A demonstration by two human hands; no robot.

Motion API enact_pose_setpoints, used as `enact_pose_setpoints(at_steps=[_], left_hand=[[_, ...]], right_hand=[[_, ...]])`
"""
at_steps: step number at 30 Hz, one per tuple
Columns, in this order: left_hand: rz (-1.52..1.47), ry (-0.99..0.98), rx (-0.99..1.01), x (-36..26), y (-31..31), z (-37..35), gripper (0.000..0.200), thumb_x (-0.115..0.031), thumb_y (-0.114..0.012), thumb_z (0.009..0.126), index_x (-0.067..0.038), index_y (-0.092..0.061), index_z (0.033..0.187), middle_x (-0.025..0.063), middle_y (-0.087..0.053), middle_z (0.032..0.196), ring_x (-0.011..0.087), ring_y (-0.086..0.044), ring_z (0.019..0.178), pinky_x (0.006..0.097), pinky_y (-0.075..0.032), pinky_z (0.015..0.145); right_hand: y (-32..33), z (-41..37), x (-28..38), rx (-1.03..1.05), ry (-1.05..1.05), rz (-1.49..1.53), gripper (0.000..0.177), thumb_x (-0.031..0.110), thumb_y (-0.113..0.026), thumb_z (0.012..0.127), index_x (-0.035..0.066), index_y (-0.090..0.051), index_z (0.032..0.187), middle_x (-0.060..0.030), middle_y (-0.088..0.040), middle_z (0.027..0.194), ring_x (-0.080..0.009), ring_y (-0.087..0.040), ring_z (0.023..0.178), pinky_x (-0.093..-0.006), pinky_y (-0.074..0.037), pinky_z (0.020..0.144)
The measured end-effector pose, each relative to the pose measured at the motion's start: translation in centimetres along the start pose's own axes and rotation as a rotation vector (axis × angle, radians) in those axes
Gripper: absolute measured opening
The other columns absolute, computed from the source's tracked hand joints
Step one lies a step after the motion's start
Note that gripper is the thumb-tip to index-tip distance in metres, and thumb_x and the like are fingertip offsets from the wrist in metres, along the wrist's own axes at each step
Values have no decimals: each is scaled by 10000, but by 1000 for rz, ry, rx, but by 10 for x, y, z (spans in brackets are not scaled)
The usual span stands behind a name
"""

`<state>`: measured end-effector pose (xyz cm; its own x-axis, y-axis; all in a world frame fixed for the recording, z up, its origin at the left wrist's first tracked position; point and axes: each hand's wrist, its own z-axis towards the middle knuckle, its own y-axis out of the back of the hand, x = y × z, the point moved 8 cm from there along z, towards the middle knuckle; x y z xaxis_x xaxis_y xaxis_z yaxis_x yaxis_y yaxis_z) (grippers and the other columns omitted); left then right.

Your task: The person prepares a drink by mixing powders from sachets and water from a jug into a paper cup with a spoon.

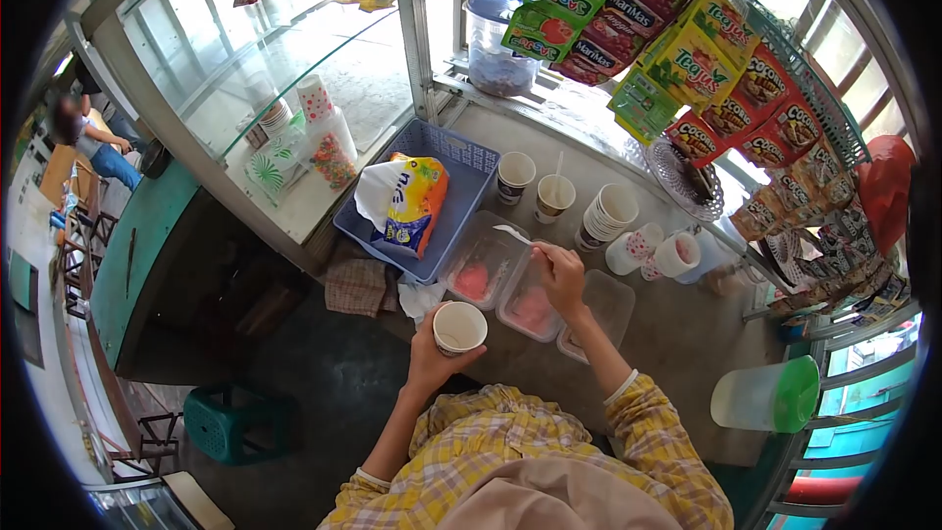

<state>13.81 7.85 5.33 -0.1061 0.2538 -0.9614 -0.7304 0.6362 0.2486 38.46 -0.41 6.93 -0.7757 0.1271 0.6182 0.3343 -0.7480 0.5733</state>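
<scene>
My left hand [439, 353] is wrapped round a white paper cup [459, 328], held upright with its mouth facing up near my body. Pinched in my right hand [559, 278] is a white plastic spoon [513, 234], its end reaching over the clear plastic containers. One container [488, 247] has a pink lump [472, 281] in it. Beside it, a second container holds more of the pink food [533, 308], just below my right hand. To the right lies a third clear container or lid [610, 304], partly behind my right wrist.
Behind the containers stand a paper cup [515, 175], another cup with a stick [555, 198], and stacked cups [606, 216]. A blue basket [461, 159] holds a tissue pack [412, 201]. Drink sachets [677, 49] hang overhead. A green-lidded tub [756, 398] stands right; a person sits far left.
</scene>
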Motion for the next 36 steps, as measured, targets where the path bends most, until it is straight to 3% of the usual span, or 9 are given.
enact_pose_setpoints(at_steps=[2,8,11,20,26,36], left_hand=[[-21,9,-16,0,2,0,773,-210,-907,638,-5,-484,1252,122,-650,1109,200,-636,1040,337,-504,908],[0,-17,-12,3,-2,-8,780,-244,-907,636,-7,-491,1252,144,-650,1123,233,-643,1054,356,-505,917],[15,-32,9,3,-5,-12,778,-241,-908,635,-6,-491,1248,143,-644,1130,231,-639,1060,356,-504,918],[2,12,-10,9,-4,-11,785,-217,-910,634,-1,-483,1257,133,-631,1149,216,-626,1067,346,-498,925],[20,2,22,9,-9,-13,795,-187,-907,641,2,-468,1275,111,-626,1141,187,-611,1067,330,-487,933],[15,-22,75,-5,-27,-10,762,-174,-902,646,-10,-482,1260,105,-629,1133,186,-614,1063,330,-493,923]], right_hand=[[-5,-3,-6,60,-79,57,171,204,-633,917,67,-712,984,-71,-661,740,-202,-585,612,-331,-413,615],[5,-11,-12,-54,-256,251,239,210,-594,960,28,-705,1068,-99,-662,774,-133,-535,595,-290,-405,553],[-9,-25,-30,50,-317,249,258,224,-582,972,26,-706,1081,-76,-658,778,-105,-525,621,-271,-395,559],[44,-50,-23,-222,-543,650,343,280,-522,1014,0,-720,999,5,-621,757,-18,-386,600,-202,-287,529],[80,-102,-80,-287,-593,374,374,302,-528,1011,-11,-720,941,-1,-613,686,-9,-400,587,-205,-286,517],[88,-132,-82,-253,-676,394,363,301,-541,1004,-9,-718,940,6,-604,689,-8,-381,569,-199,-275,510]])
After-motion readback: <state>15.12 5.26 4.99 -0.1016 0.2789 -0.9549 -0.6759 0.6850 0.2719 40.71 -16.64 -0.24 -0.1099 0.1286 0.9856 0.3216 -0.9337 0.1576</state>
